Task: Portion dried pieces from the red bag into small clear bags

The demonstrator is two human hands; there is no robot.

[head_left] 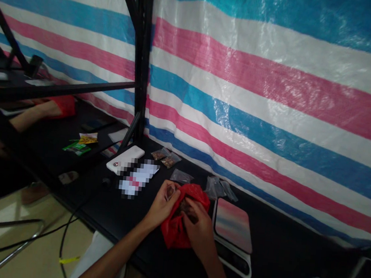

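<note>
My left hand [161, 205] pinches a small dark item [169, 193] at the upper edge of a red plastic bag [173, 229], which lies crumpled on the black table [271, 234]. My right hand [199, 231] grips the bag's mouth and presses on dark brown contents [183, 208], partly hidden by my fingers. Just right of my right hand stands a digital scale [232, 231] with a glossy, pink-and-blue-reflecting top. Small clear bags [182, 176] lie beyond my hands, and two others [166, 157] hold brown pieces.
A white phone [125, 159] and a blurred white label [138, 179] lie left of my hands. Green and yellow packets [79, 144] lie farther left. A black metal post [143, 52] and a striped tarpaulin [274, 99] rise behind the table. Cables hang toward the floor.
</note>
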